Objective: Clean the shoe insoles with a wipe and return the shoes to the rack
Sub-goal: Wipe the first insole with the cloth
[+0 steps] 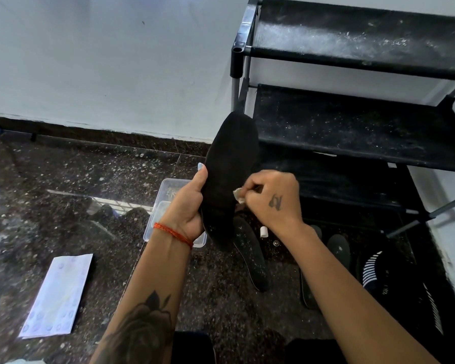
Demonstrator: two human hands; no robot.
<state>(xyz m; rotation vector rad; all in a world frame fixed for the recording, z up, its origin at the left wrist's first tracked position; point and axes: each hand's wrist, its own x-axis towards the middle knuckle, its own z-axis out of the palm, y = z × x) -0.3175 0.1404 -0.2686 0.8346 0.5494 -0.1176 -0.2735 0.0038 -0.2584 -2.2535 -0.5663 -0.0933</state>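
Observation:
My left hand [187,203] grips a black insole [230,164] by its lower half and holds it upright in front of the rack. My right hand [272,197] pinches a small crumpled wipe [239,194] against the insole's right edge. A second black insole [252,256] lies on the floor below my hands, and a third [306,290] lies further right. A black shoe with white stripes [394,274] sits on the floor at the right, under the black shoe rack [352,122], whose dusty shelves hold nothing.
A clear plastic container [163,203] stands on the dark speckled floor behind my left hand. A flat white wipe packet [58,295] lies at the lower left. A small white cap [263,231] rests on the floor near the rack. A pale wall runs behind.

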